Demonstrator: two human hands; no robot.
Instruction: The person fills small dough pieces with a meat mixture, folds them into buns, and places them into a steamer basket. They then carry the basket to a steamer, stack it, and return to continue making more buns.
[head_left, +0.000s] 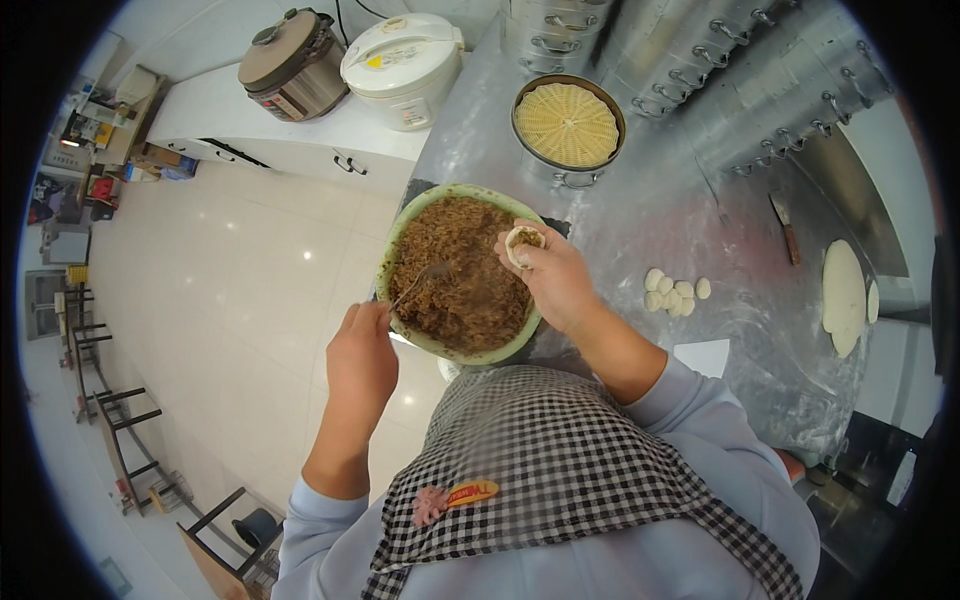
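Note:
A large pale green bowl (384, 274) of brown minced filling (469, 300) stands before me at the edge of the metal worktop. My left hand (364, 349) grips the handle of a metal spoon (411, 289), whose head lies in the filling. Over the bowl's right rim, my right hand (559, 277) holds a round dough wrapper (513, 252) with some filling in it, the thumb resting on the dough. Several small dough pieces (664, 283) lie in a cluster to the right of this hand. Farther right is a long slab of dough (843, 300).
A round steamer (523, 154) with a woven liner (568, 124) stands beyond the bowl, near tall stacks of metal steamers (682, 60). A scraper with a wooden handle (792, 244) lies at right. Two electric cookers (296, 71) (405, 75) stand on the white counter (202, 109).

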